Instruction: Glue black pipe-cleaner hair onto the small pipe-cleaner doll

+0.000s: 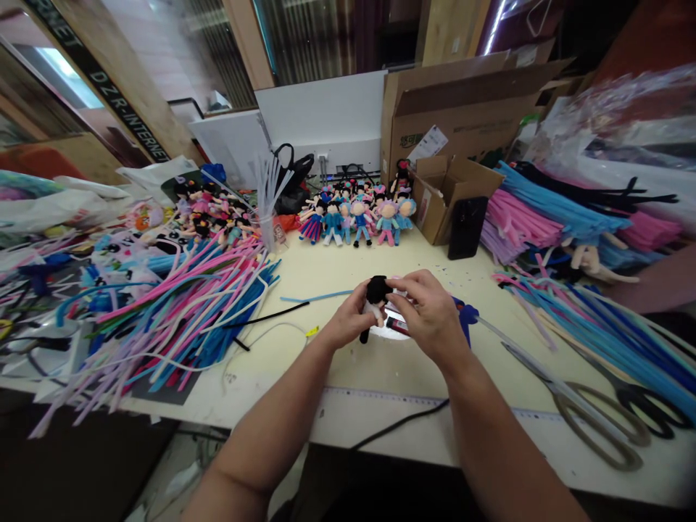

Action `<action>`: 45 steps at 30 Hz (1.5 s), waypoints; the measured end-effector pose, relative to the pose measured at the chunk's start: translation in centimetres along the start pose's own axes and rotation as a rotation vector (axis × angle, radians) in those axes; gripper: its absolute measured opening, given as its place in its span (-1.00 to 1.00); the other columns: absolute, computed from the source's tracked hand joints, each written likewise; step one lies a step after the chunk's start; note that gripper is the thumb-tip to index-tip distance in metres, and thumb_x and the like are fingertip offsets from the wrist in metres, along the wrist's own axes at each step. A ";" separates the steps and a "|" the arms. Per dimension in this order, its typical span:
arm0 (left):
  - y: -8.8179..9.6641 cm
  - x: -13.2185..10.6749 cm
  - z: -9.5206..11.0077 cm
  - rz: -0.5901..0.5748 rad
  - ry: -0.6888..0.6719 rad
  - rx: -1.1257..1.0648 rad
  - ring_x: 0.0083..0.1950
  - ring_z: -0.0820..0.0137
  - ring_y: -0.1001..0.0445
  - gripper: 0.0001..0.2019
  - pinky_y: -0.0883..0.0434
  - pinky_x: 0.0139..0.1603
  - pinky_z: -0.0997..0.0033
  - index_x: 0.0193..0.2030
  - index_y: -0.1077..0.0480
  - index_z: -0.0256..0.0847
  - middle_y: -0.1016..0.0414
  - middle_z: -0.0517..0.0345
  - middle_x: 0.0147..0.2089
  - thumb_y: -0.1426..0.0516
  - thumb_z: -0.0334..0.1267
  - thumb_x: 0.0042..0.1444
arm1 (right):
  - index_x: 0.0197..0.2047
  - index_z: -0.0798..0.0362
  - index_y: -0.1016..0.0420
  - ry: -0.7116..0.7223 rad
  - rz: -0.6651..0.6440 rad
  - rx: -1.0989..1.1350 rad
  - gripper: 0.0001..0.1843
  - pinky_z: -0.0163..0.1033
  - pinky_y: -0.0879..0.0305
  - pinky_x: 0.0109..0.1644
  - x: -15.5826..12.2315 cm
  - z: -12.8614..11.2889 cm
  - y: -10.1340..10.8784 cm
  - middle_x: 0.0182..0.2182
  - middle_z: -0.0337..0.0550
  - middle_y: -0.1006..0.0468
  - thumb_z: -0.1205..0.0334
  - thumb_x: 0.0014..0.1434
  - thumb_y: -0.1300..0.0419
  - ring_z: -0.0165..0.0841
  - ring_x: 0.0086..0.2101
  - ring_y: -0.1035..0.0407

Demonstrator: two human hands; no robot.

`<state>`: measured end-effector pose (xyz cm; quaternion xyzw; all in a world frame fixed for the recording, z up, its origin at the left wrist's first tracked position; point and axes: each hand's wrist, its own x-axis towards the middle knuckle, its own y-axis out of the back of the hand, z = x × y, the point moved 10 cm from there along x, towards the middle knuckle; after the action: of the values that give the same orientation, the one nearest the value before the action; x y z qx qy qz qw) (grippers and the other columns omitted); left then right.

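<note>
Surface point(337, 268): pale cream, smooth and matte, with a printed ruler strip along the near edge.
Box point(462, 109): large brown corrugated cardboard, flaps open, at the back right; it has a white label and green print too small to read.
Stems point(179, 319): fuzzy pipe cleaners in pink, blue, lilac and white, heaped loosely on the left; straighter bundles lie on the right.
Sign point(127, 109): slanted wooden beam, dark letters reading "D2R-INTERNET".
Doll row point(359, 214): small fuzzy figures in blue and pink, standing at the back centre.
Scissors point(592, 417): long metal blades, grey loop handles, near right.
Left hand point(348, 322): fingers curled closed around the doll's body.
Right hand point(429, 315): fingertips pinched against the doll's head.
Doll point(375, 293): black fuzzy head, pale body, held between both hands just above the surface's centre.
</note>
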<state>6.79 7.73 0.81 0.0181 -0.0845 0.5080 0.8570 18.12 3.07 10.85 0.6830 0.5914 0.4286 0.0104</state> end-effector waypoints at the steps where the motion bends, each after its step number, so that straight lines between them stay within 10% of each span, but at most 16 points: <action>1: 0.0 0.0 0.0 -0.002 0.005 0.002 -0.28 0.44 -0.38 -0.41 -0.32 -0.19 0.40 0.14 -0.27 -0.12 -0.40 0.22 -0.28 -0.21 -0.41 -0.10 | -0.12 0.03 -0.57 0.008 -0.002 -0.012 -0.79 -0.11 -0.34 -0.14 0.0 -0.1 0.0 -0.29 -0.07 -0.44 0.30 0.21 -0.16 -0.25 -0.24 -0.38; 20: -1.0 -0.2 -0.4 -0.064 0.128 -0.237 -0.40 0.51 -0.30 -0.59 -0.25 -0.38 0.47 -0.07 -0.32 -0.23 -0.34 0.23 -0.39 -0.31 -0.22 -0.05 | -0.13 0.07 -0.59 -0.048 0.195 0.053 -0.80 -0.21 -0.36 -0.18 -0.2 0.2 1.7 -0.27 -0.12 -0.48 0.31 0.23 -0.16 -0.34 -0.29 -0.41; 45: -1.4 -0.3 -0.6 -0.141 0.086 -0.235 -0.42 0.52 -0.30 -0.59 -0.26 -0.36 0.46 -0.01 -0.34 -0.20 -0.34 0.24 -0.36 -0.30 -0.21 0.00 | -0.17 0.07 -0.57 -0.150 0.079 0.136 -0.77 -0.17 -0.33 -0.21 -0.3 1.4 -0.5 -0.28 -0.15 -0.46 0.33 0.03 -0.32 -0.33 -0.32 -0.33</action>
<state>7.96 6.84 0.28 -0.0985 -0.1050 0.4333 0.8897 18.60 3.65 9.58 0.7352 0.5891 0.3352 -0.0084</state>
